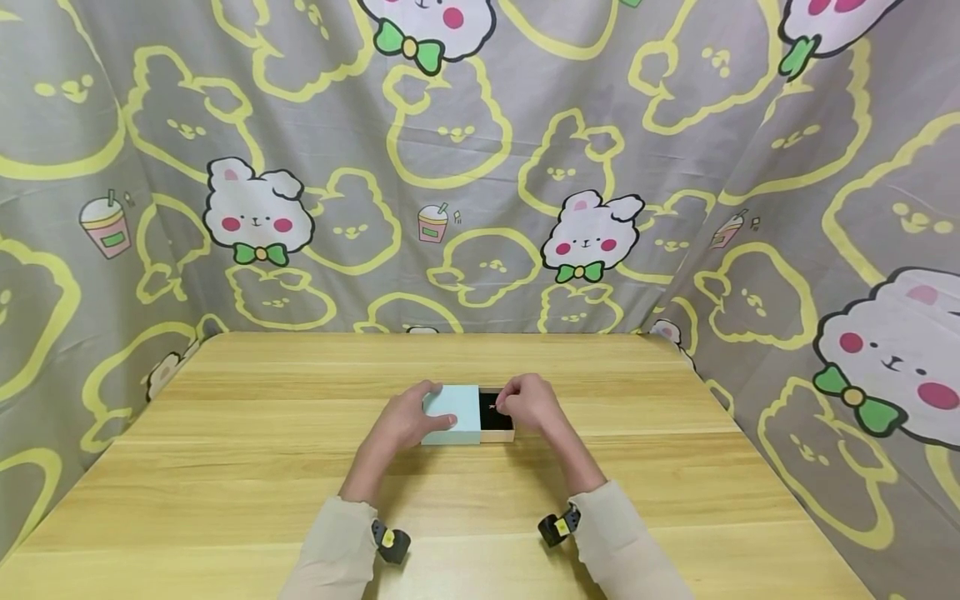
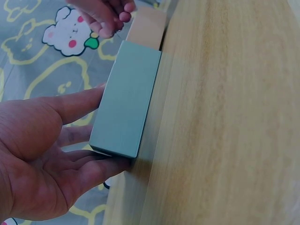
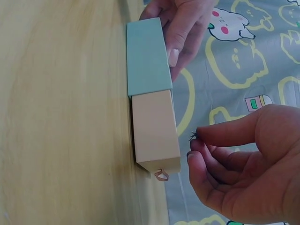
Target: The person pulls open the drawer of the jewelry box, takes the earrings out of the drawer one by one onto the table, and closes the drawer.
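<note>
A light blue slide-out box (image 1: 459, 402) lies on the table with its pink-beige drawer (image 3: 156, 126) pulled partway out to the right. Black lining (image 1: 495, 422) shows inside the drawer. My left hand (image 1: 405, 417) holds the blue sleeve at its left end, the thumb on top and other fingers around the end and far side. Over the drawer, my right hand (image 1: 531, 402) pinches a tiny, shiny, spiky piece (image 3: 193, 136) between thumb and forefinger; its exact kind is too small to tell. A ribbon loop (image 3: 161, 175) sticks out of the drawer's end.
The wooden table (image 1: 300, 500) stretches around the box on all sides. A grey curtain (image 1: 480, 275) printed with rabbits hangs behind and at both sides. Each wrist wears a small black camera (image 1: 392, 545) on a strap.
</note>
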`<state>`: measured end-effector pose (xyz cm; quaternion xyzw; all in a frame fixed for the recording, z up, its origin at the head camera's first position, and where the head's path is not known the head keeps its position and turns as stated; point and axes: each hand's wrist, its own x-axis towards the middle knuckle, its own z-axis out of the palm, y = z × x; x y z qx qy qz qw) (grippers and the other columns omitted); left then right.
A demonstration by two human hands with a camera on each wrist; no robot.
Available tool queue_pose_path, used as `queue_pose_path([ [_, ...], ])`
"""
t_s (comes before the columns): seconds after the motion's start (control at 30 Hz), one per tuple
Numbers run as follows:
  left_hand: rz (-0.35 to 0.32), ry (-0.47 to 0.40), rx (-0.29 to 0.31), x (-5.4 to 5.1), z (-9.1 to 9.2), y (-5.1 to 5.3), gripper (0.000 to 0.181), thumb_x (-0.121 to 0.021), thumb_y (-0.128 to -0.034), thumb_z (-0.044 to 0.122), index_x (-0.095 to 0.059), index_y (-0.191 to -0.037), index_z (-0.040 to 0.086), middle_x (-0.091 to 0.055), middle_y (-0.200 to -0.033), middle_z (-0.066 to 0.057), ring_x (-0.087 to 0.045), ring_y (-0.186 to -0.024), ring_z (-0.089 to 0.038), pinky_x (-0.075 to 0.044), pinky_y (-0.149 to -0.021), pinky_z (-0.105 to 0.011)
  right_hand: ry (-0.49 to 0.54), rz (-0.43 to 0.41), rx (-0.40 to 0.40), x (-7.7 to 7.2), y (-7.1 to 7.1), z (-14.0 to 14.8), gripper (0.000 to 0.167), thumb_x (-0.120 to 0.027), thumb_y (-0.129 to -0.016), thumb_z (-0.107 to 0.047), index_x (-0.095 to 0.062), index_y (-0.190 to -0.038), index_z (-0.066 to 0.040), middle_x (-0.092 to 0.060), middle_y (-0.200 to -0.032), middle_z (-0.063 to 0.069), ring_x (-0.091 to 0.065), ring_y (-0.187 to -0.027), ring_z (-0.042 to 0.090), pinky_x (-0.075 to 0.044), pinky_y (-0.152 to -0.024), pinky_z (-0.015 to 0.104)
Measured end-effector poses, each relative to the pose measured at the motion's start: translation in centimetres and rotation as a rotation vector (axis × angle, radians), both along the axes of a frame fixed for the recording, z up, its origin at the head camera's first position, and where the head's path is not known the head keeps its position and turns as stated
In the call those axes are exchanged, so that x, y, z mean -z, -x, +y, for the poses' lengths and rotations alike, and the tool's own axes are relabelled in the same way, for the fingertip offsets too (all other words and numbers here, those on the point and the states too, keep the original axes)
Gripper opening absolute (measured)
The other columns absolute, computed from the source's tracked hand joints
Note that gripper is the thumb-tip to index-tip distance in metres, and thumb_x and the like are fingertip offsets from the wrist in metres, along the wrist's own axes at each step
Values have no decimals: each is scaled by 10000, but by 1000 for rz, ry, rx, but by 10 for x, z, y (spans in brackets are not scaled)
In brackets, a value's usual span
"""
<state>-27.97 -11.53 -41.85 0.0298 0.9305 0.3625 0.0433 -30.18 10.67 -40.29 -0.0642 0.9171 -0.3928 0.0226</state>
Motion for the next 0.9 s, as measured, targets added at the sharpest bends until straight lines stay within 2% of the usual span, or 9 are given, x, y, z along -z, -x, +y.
queue_pose_path([
  [0.1,0,6,2,0,0,0,651,-778,-903,351,-532,-1459,119,-502,-1521,-198,-487,-1373,-413,-432,-1084,-573,9,7,3,-1,0,1,102,-678,-849,-51,-739,-780,-94,-711,-862,21,-579,-776,183,-464,-692,295],
  [0.33,-1,1,2,1,-1,0,649,-776,-905,352,-529,-1461,125,-500,-1521,-203,-500,-1358,-415,-449,-1062,-576,56,2,20,-3,2,6,71,-701,-847,-55,-731,-789,-83,-664,-710,28,-567,-633,161,-453,-590,279],
  [0.73,-11,-1,-4,-1,0,0,648,-777,-906,342,-528,-1461,122,-502,-1519,-202,-514,-1336,-394,-449,-1064,-566,104,10,79,-4,6,19,75,-699,-870,-60,-766,-890,-34,-715,-832,60,-614,-660,152,-469,-588,263],
  [0.9,-14,-2,-8,0,0,0,650,-777,-906,345,-526,-1465,130,-498,-1522,-201,-516,-1331,-390,-451,-1062,-568,114,10,97,-4,8,25,78,-698,-871,-57,-763,-897,-23,-708,-819,75,-620,-655,156,-484,-596,264],
])
